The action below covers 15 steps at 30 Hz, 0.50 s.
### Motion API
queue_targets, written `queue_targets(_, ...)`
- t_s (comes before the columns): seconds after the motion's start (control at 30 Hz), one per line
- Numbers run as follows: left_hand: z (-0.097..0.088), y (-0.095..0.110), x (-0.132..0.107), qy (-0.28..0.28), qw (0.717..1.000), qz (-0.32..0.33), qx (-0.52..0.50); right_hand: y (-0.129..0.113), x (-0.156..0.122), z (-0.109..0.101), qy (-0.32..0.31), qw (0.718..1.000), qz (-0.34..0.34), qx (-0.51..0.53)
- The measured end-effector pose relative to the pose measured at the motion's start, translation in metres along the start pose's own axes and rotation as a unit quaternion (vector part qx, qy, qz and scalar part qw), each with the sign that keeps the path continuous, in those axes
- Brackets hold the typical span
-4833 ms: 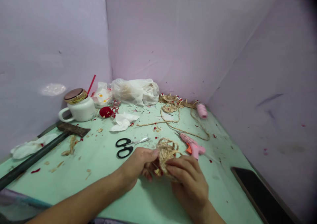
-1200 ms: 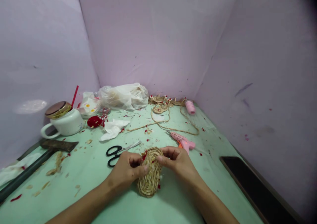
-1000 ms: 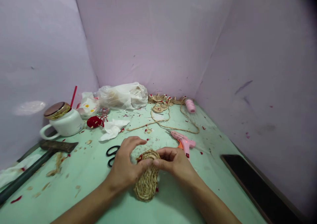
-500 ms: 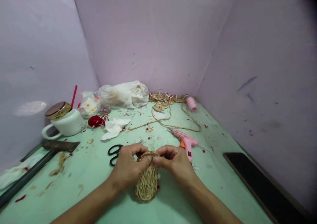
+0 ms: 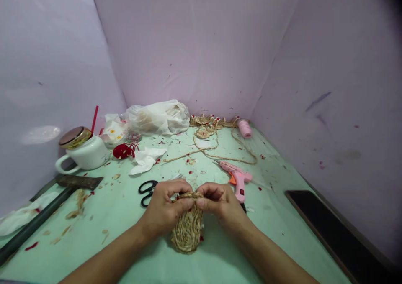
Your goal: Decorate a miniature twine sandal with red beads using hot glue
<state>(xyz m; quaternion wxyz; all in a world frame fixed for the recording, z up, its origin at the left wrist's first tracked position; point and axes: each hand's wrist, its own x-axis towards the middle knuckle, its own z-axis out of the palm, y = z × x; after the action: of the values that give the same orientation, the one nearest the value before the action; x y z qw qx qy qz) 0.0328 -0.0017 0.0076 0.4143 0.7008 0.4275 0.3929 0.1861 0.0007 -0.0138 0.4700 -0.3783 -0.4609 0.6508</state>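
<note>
A small oblong sole shape of coiled straw braid [image 5: 187, 231] hangs between my hands, its rounded end toward me. My left hand [image 5: 168, 202] pinches its far left edge with thumb and fingers. On the far right edge, my right hand [image 5: 220, 200] pinches it the same way, the two thumbs close together. A bit of red shows at the upper edge by my left fingers; the fingertips behind the braid are hidden. Black-handled scissors [image 5: 147, 187] lie just left of my left hand. Beyond my right hand rests a pink glue gun [image 5: 235, 176] with an orange trigger.
Left stand a white mug [image 5: 89, 153] and a hammer [image 5: 78, 182]. Farther back are red yarn [image 5: 123, 151], a crumpled tissue [image 5: 146, 159], a plastic bag [image 5: 158, 117], a braided cord [image 5: 220, 156], straw pieces and a pink thread spool [image 5: 244, 129]. A black phone-like slab [image 5: 333, 234] lies right.
The view has shifted slightly. Both hands keep their pinch on the straw piece, which looks tilted a little differently; my right fingers have moved slightly closer to the left ones.
</note>
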Motion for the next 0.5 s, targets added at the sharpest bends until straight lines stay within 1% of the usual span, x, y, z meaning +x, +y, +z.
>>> queue_targets(0.03,0.0,0.0,0.0,0.008,1.0,-0.018,-0.019,0.0,0.0,-0.001,-0.003,1.0,0.002,0.002)
queue_targets(0.1,0.001,-0.002,0.002,0.043,0.993,-0.085,-0.068,0.0,0.001,-0.003,-0.007,1.0,0.004,-0.004)
queue_targets(0.17,0.0,-0.006,0.006,0.081,0.976,-0.152,-0.13,0.0,0.002,-0.005,-0.009,1.0,0.006,-0.029)
queue_targets(0.2,-0.001,-0.008,0.008,0.091,0.968,-0.173,-0.16,-0.001,0.002,-0.007,-0.004,0.999,0.006,-0.047)
queue_targets(0.27,-0.003,-0.013,0.011,0.09,0.954,-0.193,-0.213,-0.001,0.003,-0.009,0.018,0.996,0.0,-0.084)
queue_targets(0.33,-0.003,-0.017,0.012,0.075,0.944,-0.207,-0.248,0.0,0.003,-0.009,0.034,0.994,-0.007,-0.099)
queue_targets(0.4,-0.002,-0.02,0.012,0.065,0.938,-0.215,-0.263,0.001,0.003,-0.009,0.035,0.995,-0.004,-0.095)
queue_targets(0.5,0.001,-0.021,0.011,0.067,0.936,-0.217,-0.268,0.003,0.004,-0.008,0.036,0.994,0.007,-0.098)
